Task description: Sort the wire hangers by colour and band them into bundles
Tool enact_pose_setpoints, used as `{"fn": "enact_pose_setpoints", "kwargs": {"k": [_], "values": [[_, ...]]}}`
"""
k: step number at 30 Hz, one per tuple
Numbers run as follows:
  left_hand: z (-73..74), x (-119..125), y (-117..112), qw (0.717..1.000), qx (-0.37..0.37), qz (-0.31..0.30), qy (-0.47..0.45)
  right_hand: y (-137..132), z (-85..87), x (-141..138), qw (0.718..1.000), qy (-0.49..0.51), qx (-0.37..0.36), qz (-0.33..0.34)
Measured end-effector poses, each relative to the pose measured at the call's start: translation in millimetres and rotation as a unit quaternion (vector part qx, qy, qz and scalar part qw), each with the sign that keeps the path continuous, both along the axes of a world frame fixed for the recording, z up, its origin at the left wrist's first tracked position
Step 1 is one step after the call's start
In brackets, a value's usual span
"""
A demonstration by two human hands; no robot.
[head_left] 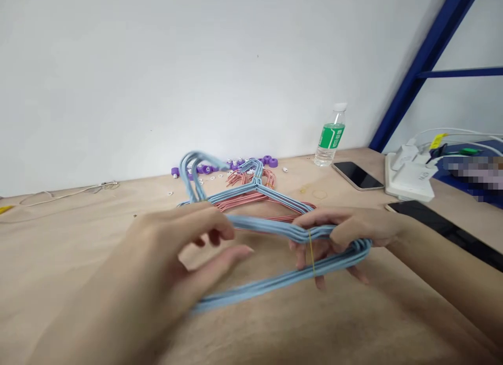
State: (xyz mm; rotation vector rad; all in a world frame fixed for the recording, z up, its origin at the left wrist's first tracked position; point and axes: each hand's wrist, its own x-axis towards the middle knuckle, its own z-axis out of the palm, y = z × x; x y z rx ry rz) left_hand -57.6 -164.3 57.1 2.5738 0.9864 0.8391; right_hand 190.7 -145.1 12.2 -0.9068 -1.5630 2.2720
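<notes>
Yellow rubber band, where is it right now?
In the head view, the yellow rubber band is looped around the bundle of blue wire hangers, right next to the right hand.

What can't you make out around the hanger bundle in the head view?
All in the head view:
- Count of blue wire hangers: strands pressed together.
- Back of the yellow rubber band: hidden by the bundle.
- Lower parts of the pink wire hangers: hidden behind the blue ones.
- Item on the blue mat: pixelated, cut off by the right edge.
</notes>
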Motion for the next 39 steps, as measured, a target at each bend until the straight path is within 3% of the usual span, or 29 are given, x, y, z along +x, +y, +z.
{"fn": "enact_pose_setpoints", "kwargs": {"k": [1, 3, 7, 11, 13, 15, 16, 18, 20, 21, 23, 25, 26, 27, 28, 29, 31, 33, 34, 35, 36, 39], "values": [[-4.1, 6.6, -5.4, 0.999, 0.05, 0.003, 0.002, -1.3, -2.4, -3.8, 1.0, -0.003, -0.018, 0.015], [-19.4, 24.1, -9.0, 0.993, 0.081, -0.034, 0.081, -5.0, -7.7, -13.3, 0.999, -0.008, -0.045, 0.025], [-53.8, 52.6, -1.1, 0.975, -0.051, -0.079, 0.202, -9.4, -17.2, -26.3, 0.997, -0.006, -0.068, -0.034], [-61.7, 59.2, 6.6, 0.96, -0.148, -0.07, 0.227, -5.0, -23.5, -21.8, 0.998, -0.032, -0.052, -0.031], [-60.7, 59.4, 9.2, 0.957, -0.144, -0.069, 0.243, -4.8, -24.5, -16.5, 0.996, -0.074, 0.021, -0.044], [-61.9, 60.5, 11.1, 0.956, -0.138, -0.055, 0.255, -9.0, -24.8, -12.1, 0.965, -0.152, 0.194, -0.094], [-63.9, 61.6, 11.6, 0.955, -0.136, -0.045, 0.259, -12.6, -25.1, -10.8, 0.92, -0.192, 0.314, -0.131], [-70.1, 64.2, 12.1, 0.954, -0.131, -0.028, 0.269, -20.4, -27.1, -10.1, 0.773, -0.237, 0.566, -0.161], [-77.5, 66.6, 12.1, 0.954, -0.119, -0.025, 0.276, -25.8, -31.6, -11.4, 0.612, -0.233, 0.748, -0.106], [-80.9, 67.5, 12.0, 0.954, -0.111, -0.028, 0.277, -26.6, -34.7, -12.4, 0.547, -0.224, 0.804, -0.056], [-86.2, 68.7, 12.0, 0.955, -0.096, -0.035, 0.277, -25.2, -40.9, -14.0, 0.456, -0.216, 0.863, 0.007], [-89.1, 69.2, 12.2, 0.955, -0.087, -0.04, 0.279, -23.5, -45.3, -14.8, 0.42, -0.209, 0.883, 0.013], [-89.7, 69.3, 12.3, 0.955, -0.086, -0.043, 0.28, -24.2, -46.4, -15.0, 0.425, -0.196, 0.884, 0.01], [-89.9, 69.5, 12.2, 0.955, -0.087, -0.044, 0.281, -26.8, -47.1, -15.2, 0.447, -0.177, 0.877, 0.007], [-89.9, 69.7, 12.0, 0.955, -0.089, -0.041, 0.281, -31.4, -47.7, -15.6, 0.488, -0.146, 0.861, -0.002], [-89.8, 69.9, 11.7, 0.955, -0.091, -0.034, 0.282, -38.0, -48.8, -16.3, 0.548, -0.109, 0.829, -0.019], [-90.2, 70.2, 10.8, 0.954, -0.091, -0.015, 0.286, -55.1, -54.1, -17.9, 0.705, -0.034, 0.703, -0.084], [-91.6, 70.3, 10.0, 0.953, -0.09, -0.001, 0.29, -73.3, -64.4, -18.7, 0.848, 0.036, 0.502, -0.167], [-92.5, 70.3, 9.7, 0.953, -0.091, 0.002, 0.29, -81.1, -70.9, -18.3, 0.892, 0.071, 0.392, -0.215], [-93.5, 70.2, 9.4, 0.953, -0.092, 0.005, 0.289, -87.5, -77.8, -17.2, 0.916, 0.103, 0.285, -0.262], [-94.3, 70.0, 9.2, 0.953, -0.092, 0.009, 0.287, -92.5, -84.3, -15.4, 0.92, 0.141, 0.188, -0.316], [-94.6, 69.6, 7.7, 0.957, -0.083, 0.025, 0.277, -100.4, -98.5, -9.5, 0.86, 0.238, -0.055, -0.447]]}}
